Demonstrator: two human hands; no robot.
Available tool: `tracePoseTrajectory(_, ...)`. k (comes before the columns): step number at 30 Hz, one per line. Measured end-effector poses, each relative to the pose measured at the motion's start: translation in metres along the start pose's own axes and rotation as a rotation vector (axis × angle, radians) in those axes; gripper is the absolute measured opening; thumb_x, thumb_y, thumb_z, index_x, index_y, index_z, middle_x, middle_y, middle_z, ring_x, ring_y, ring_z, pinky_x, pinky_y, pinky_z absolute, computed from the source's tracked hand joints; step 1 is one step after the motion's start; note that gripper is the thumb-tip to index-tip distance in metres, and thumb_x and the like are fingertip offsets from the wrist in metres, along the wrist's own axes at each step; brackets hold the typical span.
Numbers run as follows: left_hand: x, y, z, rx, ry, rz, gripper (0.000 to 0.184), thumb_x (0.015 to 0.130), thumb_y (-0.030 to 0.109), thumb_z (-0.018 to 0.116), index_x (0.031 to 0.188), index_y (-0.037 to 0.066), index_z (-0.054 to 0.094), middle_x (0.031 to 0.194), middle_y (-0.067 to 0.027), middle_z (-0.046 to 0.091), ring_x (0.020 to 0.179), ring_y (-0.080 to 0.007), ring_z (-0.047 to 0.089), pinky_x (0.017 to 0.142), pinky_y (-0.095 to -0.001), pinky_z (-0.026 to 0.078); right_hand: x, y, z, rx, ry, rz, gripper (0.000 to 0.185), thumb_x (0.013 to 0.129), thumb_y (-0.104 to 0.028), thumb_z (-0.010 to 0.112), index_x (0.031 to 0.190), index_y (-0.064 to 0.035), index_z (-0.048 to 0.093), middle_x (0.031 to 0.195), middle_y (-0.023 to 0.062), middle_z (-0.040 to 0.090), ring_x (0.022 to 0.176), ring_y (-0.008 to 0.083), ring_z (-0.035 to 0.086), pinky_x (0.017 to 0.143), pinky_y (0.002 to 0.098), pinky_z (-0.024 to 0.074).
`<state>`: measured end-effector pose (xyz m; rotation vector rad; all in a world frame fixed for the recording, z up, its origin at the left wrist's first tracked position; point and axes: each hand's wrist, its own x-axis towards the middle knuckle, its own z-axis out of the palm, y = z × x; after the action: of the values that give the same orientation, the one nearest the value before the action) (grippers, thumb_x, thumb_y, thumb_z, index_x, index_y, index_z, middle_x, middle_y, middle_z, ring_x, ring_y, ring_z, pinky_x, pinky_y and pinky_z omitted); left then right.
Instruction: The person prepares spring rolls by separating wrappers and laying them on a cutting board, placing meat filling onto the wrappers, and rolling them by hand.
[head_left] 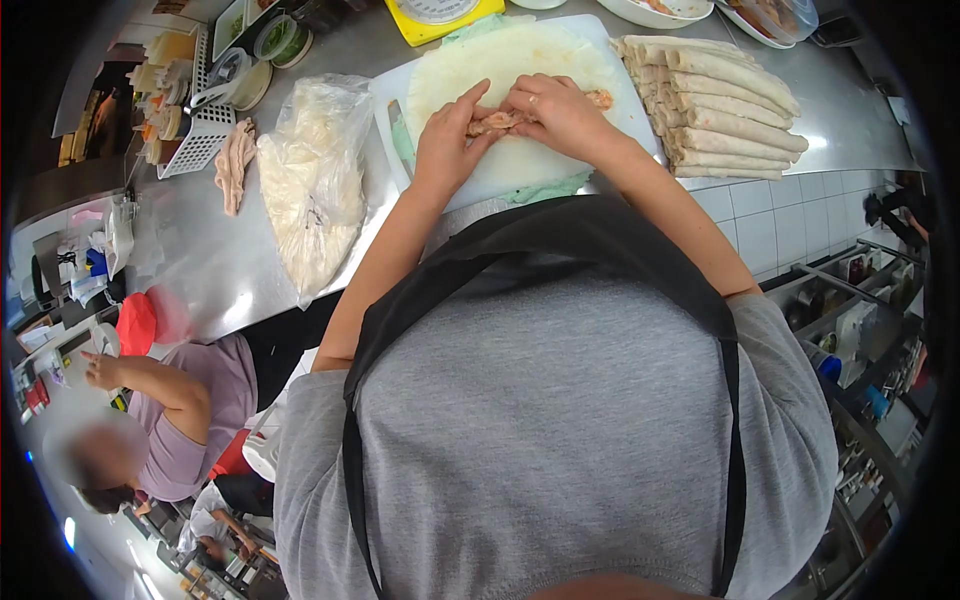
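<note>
On a white cutting board point(640, 135) lies a large, thin, round, pale wrapper point(470, 65). A strip of pinkish-orange minced filling point(492, 123) runs across its middle. My left hand point(452, 138) closes around the left end of this strip, thumb and fingers on either side. My right hand point(560, 112), with a ring on one finger, curls over the strip farther right and presses it. Some filling shows past the right fingers. Green cloth point(548, 190) sticks out from under the board. Beside the board, at right, long rolled wraps point(735, 115) are stacked in a pile.
A clear plastic bag of pale sheets point(315, 180) and a crumpled cloth point(235, 165) lie left. A yellow scale point(442, 20) and bowls point(655, 12) stand behind. A white basket point(200, 135) is far left. Another person point(190, 410) stands at lower left.
</note>
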<state>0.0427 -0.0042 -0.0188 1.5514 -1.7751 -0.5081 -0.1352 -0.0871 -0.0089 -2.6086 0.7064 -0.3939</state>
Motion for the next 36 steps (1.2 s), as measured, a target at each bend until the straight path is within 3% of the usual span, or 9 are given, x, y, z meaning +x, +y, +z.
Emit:
tracePoseTrajectory(6, -0.009, -0.010, -0.017, 0.009, -0.030, 0.041, 0.063, 0.074, 0.008, 0.074, 0.131, 0.008, 0.047, 0.102, -0.0073, 0.067, 0.093, -0.0193, 0.061, 0.083, -0.0290, 0.047, -0.010, -0.001, -0.008, -0.027, 0.063, 0.063, 0.035, 0.074, -0.024, 0.071, 0.106, -0.0137, 0.061, 0.103, 0.0004, 0.055, 0.105, 0.0215, 0.051, 0.092, 0.0415, 0.0377)
tracePoseTrajectory(9, -0.012, -0.014, -0.025, -0.053, -0.067, -0.064, 0.066, 0.072, 0.007, 0.075, 0.132, 0.009, 0.047, 0.103, -0.0072, 0.067, 0.098, -0.0184, 0.060, 0.087, -0.0296, 0.046, -0.010, -0.004, -0.007, -0.051, 0.053, 0.058, 0.037, 0.074, -0.024, 0.071, 0.109, -0.0152, 0.061, 0.104, -0.0002, 0.055, 0.105, 0.0210, 0.050, 0.093, 0.0415, 0.0368)
tracePoseTrajectory(11, -0.013, -0.011, -0.030, -0.104, -0.053, -0.073, 0.068, 0.072, 0.006, 0.076, 0.133, 0.010, 0.047, 0.104, -0.0079, 0.067, 0.099, -0.0174, 0.059, 0.089, -0.0299, 0.044, -0.007, -0.006, -0.003, -0.002, 0.191, -0.087, 0.033, 0.074, -0.023, 0.070, 0.105, -0.0148, 0.062, 0.100, 0.0008, 0.056, 0.099, 0.0217, 0.053, 0.089, 0.0391, 0.0387)
tracePoseTrajectory(15, -0.014, -0.016, -0.044, 0.016, 0.051, -0.005, 0.069, 0.071, 0.004, 0.075, 0.134, 0.011, 0.046, 0.103, -0.0081, 0.067, 0.098, -0.0170, 0.060, 0.092, -0.0307, 0.044, 0.001, -0.011, 0.001, 0.015, 0.168, -0.142, 0.024, 0.076, -0.020, 0.068, 0.100, -0.0146, 0.064, 0.096, -0.0005, 0.057, 0.096, 0.0206, 0.053, 0.089, 0.0387, 0.0388)
tracePoseTrajectory(21, -0.013, -0.018, -0.050, -0.108, -0.150, -0.206, 0.073, 0.070, 0.007, 0.076, 0.136, 0.013, 0.044, 0.111, -0.0072, 0.063, 0.104, -0.0161, 0.056, 0.092, -0.0316, 0.043, 0.019, -0.020, 0.012, 0.014, 0.091, -0.155, 0.014, 0.078, -0.018, 0.066, 0.092, -0.0138, 0.064, 0.090, -0.0011, 0.057, 0.093, 0.0190, 0.054, 0.087, 0.0371, 0.0395)
tracePoseTrajectory(24, -0.014, -0.010, -0.051, -0.107, -0.020, -0.064, 0.059, 0.071, 0.006, 0.075, 0.126, 0.010, 0.053, 0.106, -0.0057, 0.063, 0.098, -0.0167, 0.056, 0.090, -0.0316, 0.044, 0.021, -0.022, 0.009, 0.061, 0.143, -0.191, 0.011, 0.079, -0.018, 0.065, 0.088, -0.0132, 0.064, 0.088, -0.0010, 0.057, 0.092, 0.0191, 0.055, 0.086, 0.0361, 0.0400)
tracePoseTrajectory(26, -0.014, -0.016, -0.053, 0.012, 0.040, 0.108, 0.034, 0.072, 0.004, 0.072, 0.106, 0.008, 0.064, 0.094, -0.0042, 0.061, 0.090, -0.0180, 0.057, 0.086, -0.0318, 0.045, 0.021, -0.023, 0.008, 0.100, 0.180, -0.199, 0.010, 0.079, -0.018, 0.065, 0.087, -0.0130, 0.064, 0.085, -0.0008, 0.056, 0.090, 0.0191, 0.055, 0.085, 0.0354, 0.0403)
tracePoseTrajectory(29, -0.015, -0.019, -0.049, 0.090, -0.021, 0.082, 0.018, 0.072, 0.005, 0.072, 0.089, 0.006, 0.066, 0.087, -0.0045, 0.058, 0.086, -0.0196, 0.056, 0.081, -0.0334, 0.045, 0.026, -0.024, 0.017, 0.080, 0.128, -0.233, 0.011, 0.078, -0.019, 0.066, 0.087, -0.0128, 0.064, 0.084, -0.0003, 0.056, 0.090, 0.0189, 0.055, 0.084, 0.0354, 0.0406)
tracePoseTrajectory(36, -0.019, -0.021, -0.053, -0.015, -0.074, 0.002, 0.021, 0.072, 0.006, 0.073, 0.091, 0.006, 0.065, 0.094, -0.0050, 0.061, 0.091, -0.0197, 0.057, 0.087, -0.0313, 0.045, 0.032, -0.027, 0.016, 0.133, 0.037, -0.215, 0.014, 0.077, -0.019, 0.067, 0.089, -0.0119, 0.063, 0.085, 0.0003, 0.057, 0.091, 0.0201, 0.055, 0.084, 0.0366, 0.0410)
